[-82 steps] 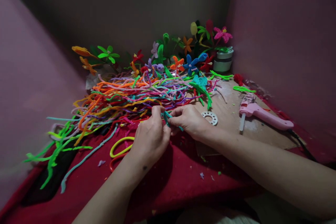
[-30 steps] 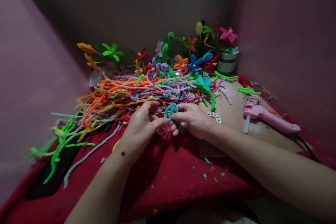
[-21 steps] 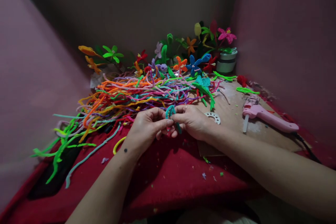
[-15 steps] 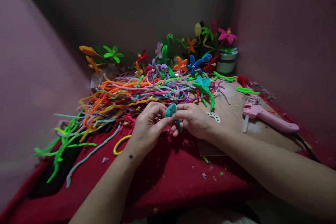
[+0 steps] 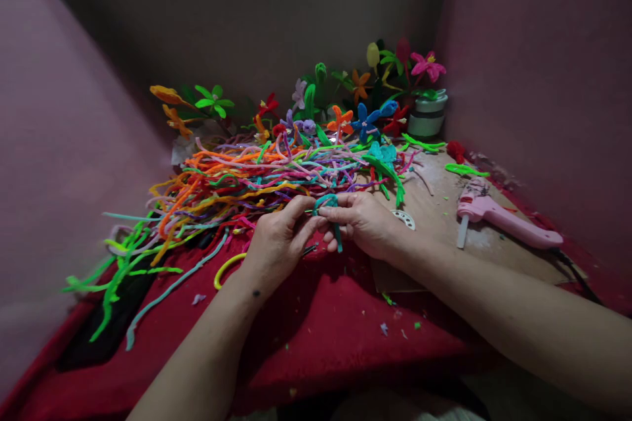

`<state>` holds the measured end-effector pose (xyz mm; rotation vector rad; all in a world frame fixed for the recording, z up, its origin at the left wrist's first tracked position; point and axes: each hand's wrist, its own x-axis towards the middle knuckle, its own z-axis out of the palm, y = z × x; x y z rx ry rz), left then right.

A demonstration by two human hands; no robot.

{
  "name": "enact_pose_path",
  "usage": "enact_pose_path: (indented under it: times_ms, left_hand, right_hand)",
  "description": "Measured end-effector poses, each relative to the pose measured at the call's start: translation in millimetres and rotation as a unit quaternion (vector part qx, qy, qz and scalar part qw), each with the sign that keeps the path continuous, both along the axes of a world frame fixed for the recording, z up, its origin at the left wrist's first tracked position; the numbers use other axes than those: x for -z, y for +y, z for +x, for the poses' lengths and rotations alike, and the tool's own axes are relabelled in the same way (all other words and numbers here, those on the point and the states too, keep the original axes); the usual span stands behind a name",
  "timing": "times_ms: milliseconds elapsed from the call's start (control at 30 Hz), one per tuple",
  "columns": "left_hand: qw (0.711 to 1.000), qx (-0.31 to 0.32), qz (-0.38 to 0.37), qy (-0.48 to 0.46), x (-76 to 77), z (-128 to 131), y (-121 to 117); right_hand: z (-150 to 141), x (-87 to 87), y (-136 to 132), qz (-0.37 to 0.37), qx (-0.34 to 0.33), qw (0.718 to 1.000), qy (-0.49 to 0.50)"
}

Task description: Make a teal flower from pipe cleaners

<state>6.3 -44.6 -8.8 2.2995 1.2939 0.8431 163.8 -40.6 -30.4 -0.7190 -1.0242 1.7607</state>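
Right hand (image 5: 368,227) pinches looped teal pipe cleaner (image 5: 330,199), thumb to fingers; left hand (image 5: 279,237) pinches its left side, fingers nearly closed. Piece is over the table (image 5: 345,335), mid-width. Pipe-cleaner pile (image 5: 247,174) toward far edge, glue gun (image 5: 516,222) near right edge.

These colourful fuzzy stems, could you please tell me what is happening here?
A person's right hand pinches a looped teal stem, and the left hand is at the loop's left side. Beyond lies a pile of coloured stems, with fuzzy flowers behind it. A pink glue gun rests on cardboard to the right.
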Motion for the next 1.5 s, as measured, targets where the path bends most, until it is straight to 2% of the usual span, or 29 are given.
enact_pose_path:
  times_ms: [100,200,333,533,667,733,833,967,1033,1133,1267,1367,1500]
  left_hand:
    - [0.993,0.036,-0.099,-0.057,-2.0,1,0]
    - [0.964,0.086,-0.210,-0.138,-7.1,1,-1]
    - [0.945,0.090,-0.268,-0.162,-12.6,0,-2]
    - [0.946,0.089,-0.273,-0.151,-10.7,3,0]
    - [0.982,0.065,-0.165,-0.065,-3.0,5,0]
    - [0.991,0.050,-0.121,-0.021,0.9,5,0]
    - [0.990,0.044,-0.134,-0.026,5.2,7,0]
    - [0.992,0.010,-0.123,-0.020,7.1,9,-1]
    - [0.988,0.023,-0.150,-0.042,5.5,9,0]
    - [0.969,0.028,-0.229,-0.090,-1.3,6,1]
    - [0.945,0.050,-0.314,-0.080,-11.9,4,1]
    - [0.938,0.084,-0.330,-0.073,-13.7,3,0]
    - [0.941,0.086,-0.321,-0.061,-8.9,3,0]
  right_hand:
    - [-2,0.6,0,-0.008,0.020,1.000,-0.003]
    - [-2,-1.1,-1,-0.038,0.028,0.999,0.001]
    - [-2,-2.0,-1,-0.059,0.025,0.998,0.015]
    - [-3,4.3,0,-0.048,0.021,0.998,0.026]
    - [-4,5.2,0,-0.067,0.026,0.997,0.019]
    - [-4,5.3,0,-0.077,0.023,0.996,0.024]
    - [-4,5.9,-1,-0.086,0.012,0.996,0.030]
    - [-6,5.8,-1,-0.086,0.043,0.995,0.010]
    - [-5,4.6,-1,-0.078,0.042,0.996,0.014]
    - [-4,1.8,-1,-0.058,0.018,0.998,0.035]
    - [-2,-0.6,-1,-0.028,0.008,0.999,0.034]
    - [-3,-0.7,-2,0.003,0.024,1.000,0.008]
    - [-4,-1.8,-3,0.038,0.055,0.996,-0.052]
